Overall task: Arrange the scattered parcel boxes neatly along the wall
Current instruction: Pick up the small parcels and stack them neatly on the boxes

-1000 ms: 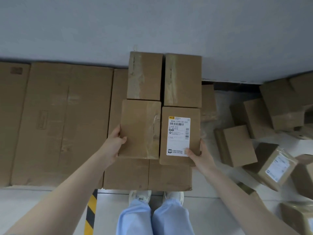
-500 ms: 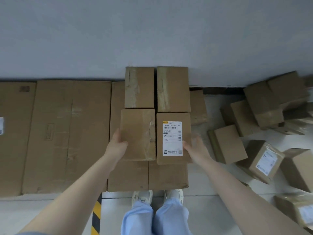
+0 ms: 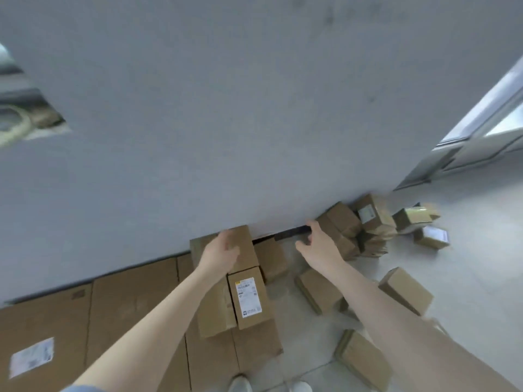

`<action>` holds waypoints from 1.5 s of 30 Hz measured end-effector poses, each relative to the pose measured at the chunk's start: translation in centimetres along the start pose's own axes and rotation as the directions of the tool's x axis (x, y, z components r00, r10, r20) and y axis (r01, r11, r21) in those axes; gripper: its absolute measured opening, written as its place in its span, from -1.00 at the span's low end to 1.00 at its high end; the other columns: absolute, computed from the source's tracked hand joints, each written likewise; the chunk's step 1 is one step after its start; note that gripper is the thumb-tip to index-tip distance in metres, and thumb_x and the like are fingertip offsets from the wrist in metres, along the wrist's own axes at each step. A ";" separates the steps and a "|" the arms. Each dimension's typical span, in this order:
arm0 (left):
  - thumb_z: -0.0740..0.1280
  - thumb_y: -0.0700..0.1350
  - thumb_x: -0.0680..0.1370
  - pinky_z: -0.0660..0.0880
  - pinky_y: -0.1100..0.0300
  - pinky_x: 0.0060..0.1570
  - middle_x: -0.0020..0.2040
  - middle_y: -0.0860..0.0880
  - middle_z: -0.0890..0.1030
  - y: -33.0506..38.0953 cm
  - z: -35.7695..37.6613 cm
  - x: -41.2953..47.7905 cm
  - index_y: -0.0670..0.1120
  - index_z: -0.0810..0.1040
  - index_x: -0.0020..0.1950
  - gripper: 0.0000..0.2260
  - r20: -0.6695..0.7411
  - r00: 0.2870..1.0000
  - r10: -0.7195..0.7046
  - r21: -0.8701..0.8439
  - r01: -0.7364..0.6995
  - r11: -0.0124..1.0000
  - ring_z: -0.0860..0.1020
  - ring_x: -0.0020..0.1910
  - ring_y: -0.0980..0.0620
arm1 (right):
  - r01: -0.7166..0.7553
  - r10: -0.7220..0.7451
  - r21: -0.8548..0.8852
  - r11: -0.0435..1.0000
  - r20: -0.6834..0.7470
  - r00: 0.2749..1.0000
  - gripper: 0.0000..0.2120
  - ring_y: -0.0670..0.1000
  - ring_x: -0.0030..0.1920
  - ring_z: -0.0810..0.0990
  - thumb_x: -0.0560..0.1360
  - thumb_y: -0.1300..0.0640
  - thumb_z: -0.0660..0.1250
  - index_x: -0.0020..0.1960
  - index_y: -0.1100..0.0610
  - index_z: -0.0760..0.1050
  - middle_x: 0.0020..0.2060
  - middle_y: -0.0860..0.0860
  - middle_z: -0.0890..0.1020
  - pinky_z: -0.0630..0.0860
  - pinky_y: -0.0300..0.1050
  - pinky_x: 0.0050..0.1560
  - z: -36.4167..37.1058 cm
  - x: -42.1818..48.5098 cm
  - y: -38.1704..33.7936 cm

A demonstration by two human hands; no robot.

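Note:
A stack of brown parcel boxes stands against the grey wall (image 3: 254, 123). On top, a labelled box (image 3: 249, 297) lies beside a plain box (image 3: 215, 312), with another plain box (image 3: 244, 244) behind them at the wall. My left hand (image 3: 219, 256) hovers over that rear box, fingers apart, holding nothing. My right hand (image 3: 318, 244) is open in the air to the right, near a pile of scattered boxes (image 3: 343, 222). More loose boxes lie on the floor: one (image 3: 319, 290) under my right forearm, one (image 3: 406, 290) further right, one (image 3: 362, 357) nearer me.
Large flat cartons (image 3: 124, 309) line the wall at the left, one with a white label (image 3: 31, 356). A small box (image 3: 273, 260) sits at the wall beside the stack. A glass door frame (image 3: 481, 137) stands at the right. My shoes (image 3: 240, 384) are at the bottom edge.
Both hands have let go of the two front boxes and lifted forward. The head has turned up and to the right, so the wall fills most of the view.

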State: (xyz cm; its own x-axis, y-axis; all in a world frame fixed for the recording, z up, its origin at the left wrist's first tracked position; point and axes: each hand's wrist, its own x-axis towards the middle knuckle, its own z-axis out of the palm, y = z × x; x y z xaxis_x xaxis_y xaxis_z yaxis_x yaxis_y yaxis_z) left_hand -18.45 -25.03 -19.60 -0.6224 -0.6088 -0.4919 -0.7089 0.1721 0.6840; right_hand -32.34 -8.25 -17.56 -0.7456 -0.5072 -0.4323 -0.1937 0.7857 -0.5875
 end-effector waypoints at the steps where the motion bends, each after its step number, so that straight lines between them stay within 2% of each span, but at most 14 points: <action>1: 0.21 -0.15 0.58 0.45 0.18 0.01 0.35 -0.07 0.46 1.7 0.7 -2.0 -0.03 0.28 0.47 -0.56 0.039 0.998 0.043 0.015 -0.044 0.999 0.53 0.11 -0.04 | 0.011 -0.011 0.004 1.000 -0.006 1.000 -0.41 0.04 -0.01 0.49 0.57 0.11 0.23 0.52 0.10 0.07 0.04 0.06 0.46 0.42 -0.12 -0.01 -1.0 -2.2 0.0; 4: 0.23 -0.13 0.60 0.45 0.23 -0.04 0.37 -0.08 0.43 5.6 1.9 -5.2 -0.04 0.26 0.48 -0.56 0.083 0.990 0.111 0.032 -0.114 0.993 0.52 0.13 -0.04 | 0.017 -0.017 0.007 1.000 -0.024 1.000 -0.42 0.11 0.11 0.55 0.56 0.11 0.22 0.50 0.05 0.07 0.21 0.13 0.46 0.48 -0.08 0.02 -4.2 -6.6 0.0; 8: 0.22 -0.16 0.60 0.40 0.20 0.00 0.38 -0.14 0.38 11.7 3.3 -9.4 -0.06 0.25 0.47 -0.57 0.091 0.981 0.172 0.052 -0.177 0.983 0.47 0.20 -0.08 | 0.028 -0.030 -0.016 0.999 -0.134 0.990 -0.45 0.15 -0.02 0.59 0.55 0.12 0.21 0.48 0.04 0.09 0.21 0.16 0.43 0.50 -0.04 -0.03 -10.3 -12.2 2.7; 10: 0.23 -0.16 0.61 0.40 0.17 -0.02 0.37 -0.14 0.37 14.2 4.6 -11.6 -0.07 0.25 0.47 -0.57 0.078 0.975 0.207 0.055 -0.211 0.976 0.47 0.16 -0.09 | 0.030 -0.030 -0.004 1.000 -0.191 0.981 -0.43 0.11 -0.02 0.59 0.54 0.11 0.21 0.49 0.03 0.09 0.23 0.14 0.43 0.52 -0.05 -0.01 -13.1 -14.9 5.5; 16: 0.24 -0.17 0.59 0.34 0.15 0.08 0.40 -0.20 0.34 20.9 12.9 -19.5 -0.12 0.25 0.47 -0.55 0.068 0.970 0.232 0.064 -0.236 0.970 0.41 0.29 -0.16 | -0.067 0.069 0.014 0.998 -0.239 0.969 -0.40 0.06 0.17 0.51 0.53 0.05 0.25 0.49 0.00 0.07 0.29 0.09 0.43 0.46 -0.18 0.13 -21.0 -24.1 17.8; 18: 0.25 -0.16 0.59 0.33 0.18 0.10 0.40 -0.20 0.35 24.1 17.0 -22.9 -0.13 0.26 0.47 -0.55 0.088 0.962 0.258 0.045 -0.262 0.964 0.39 0.33 -0.15 | -0.093 0.090 0.000 0.996 -0.274 0.958 -0.39 0.06 0.20 0.50 0.54 0.08 0.25 0.50 0.02 0.06 0.32 0.09 0.41 0.43 -0.21 0.07 -24.3 -27.0 21.8; 21: 0.29 -0.12 0.58 0.38 0.16 0.18 0.32 -0.11 0.43 27.6 23.4 -28.0 -0.05 0.32 0.42 -0.58 0.159 0.928 0.338 -0.021 -0.339 0.941 0.44 0.23 -0.04 | -0.124 0.110 -0.024 0.992 -0.317 0.942 -0.43 0.09 0.18 0.51 0.57 0.13 0.23 0.50 0.09 0.08 0.29 0.12 0.44 0.32 -0.23 -0.06 -29.9 -30.4 26.7; 24: 0.31 -0.12 0.57 0.38 0.21 0.10 0.15 0.02 0.45 28.8 27.2 -31.3 0.04 0.38 0.30 -0.68 0.226 0.899 0.376 -0.025 -0.381 0.924 0.44 0.11 0.06 | -0.142 0.143 0.029 0.989 -0.349 0.926 -0.47 0.12 0.07 0.50 0.55 0.17 0.24 0.46 0.09 0.14 0.23 0.15 0.46 0.32 -0.16 -0.08 -34.4 -32.5 30.3; 29: 0.28 -0.15 0.58 0.39 0.07 0.26 0.32 -0.15 0.45 33.4 28.7 -29.8 -0.13 0.35 0.41 -0.60 0.120 0.935 0.333 0.073 -0.343 0.936 0.45 0.27 -0.11 | -0.152 0.168 0.070 0.986 -0.385 0.908 -0.45 0.14 0.07 0.49 0.54 0.11 0.24 0.47 0.06 0.12 0.22 0.17 0.43 0.34 -0.14 -0.09 -38.9 -32.4 34.6; 31: 0.26 -0.15 0.59 0.40 0.07 0.24 0.33 -0.16 0.44 37.1 30.9 -29.0 -0.14 0.32 0.43 -0.59 0.121 0.907 0.403 0.096 -0.415 0.905 0.44 0.27 -0.12 | -0.138 0.153 0.067 0.988 -0.381 0.912 -0.45 0.14 0.10 0.50 0.55 0.10 0.24 0.47 0.05 0.11 0.23 0.17 0.43 0.34 -0.15 -0.09 -40.0 -31.4 35.8; 34: 0.27 -0.13 0.59 0.44 0.04 0.25 0.35 -0.14 0.43 41.9 36.6 -28.2 -0.08 0.31 0.45 -0.58 0.196 0.840 0.506 0.109 -0.531 0.840 0.44 0.28 -0.10 | -0.131 0.146 0.065 0.989 -0.363 0.920 -0.40 0.07 -0.01 0.44 0.55 0.10 0.24 0.51 0.02 0.06 0.20 0.14 0.42 0.35 -0.17 -0.13 -42.3 -29.3 37.9; 37: 0.27 -0.17 0.59 0.39 0.07 0.28 0.38 -0.13 0.40 44.9 42.4 -26.7 -0.09 0.29 0.46 -0.56 0.273 0.810 0.519 0.107 -0.561 0.821 0.40 0.34 -0.10 | -0.144 0.144 0.029 0.989 -0.382 0.913 -0.36 0.09 0.01 0.47 0.54 0.09 0.25 0.52 -0.01 0.02 0.16 0.12 0.42 0.38 -0.12 -0.07 -46.3 -26.1 41.2; 41: 0.26 -0.21 0.58 0.36 0.08 0.31 0.41 -0.16 0.39 48.1 45.4 -22.0 -0.14 0.28 0.47 -0.55 0.249 0.868 0.430 0.163 -0.475 0.865 0.39 0.36 -0.12 | -0.189 0.182 0.019 0.982 -0.389 0.903 -0.32 0.11 0.03 0.48 0.55 0.10 0.25 0.53 -0.04 -0.05 0.20 0.14 0.40 0.40 -0.10 -0.04 -53.5 -22.1 45.6; 45: 0.24 -0.19 0.58 0.43 0.06 0.24 0.36 -0.18 0.42 53.9 47.1 -16.9 -0.12 0.30 0.45 -0.57 0.151 0.918 0.366 0.221 -0.392 0.893 0.45 0.27 -0.16 | -0.169 0.172 0.045 0.985 -0.419 0.891 -0.29 0.14 0.10 0.51 0.54 0.10 0.26 0.54 -0.08 -0.07 0.23 0.15 0.38 0.42 -0.05 0.02 -60.7 -18.9 49.5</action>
State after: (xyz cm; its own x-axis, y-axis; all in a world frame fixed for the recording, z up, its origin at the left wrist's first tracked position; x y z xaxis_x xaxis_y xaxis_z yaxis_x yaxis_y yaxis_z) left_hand -61.80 31.04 0.22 -0.8809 -0.3791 -0.2833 -0.4626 0.5636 0.6843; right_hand -66.56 61.77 3.05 -0.9653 -0.1681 -0.1999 -0.0359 0.8436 -0.5357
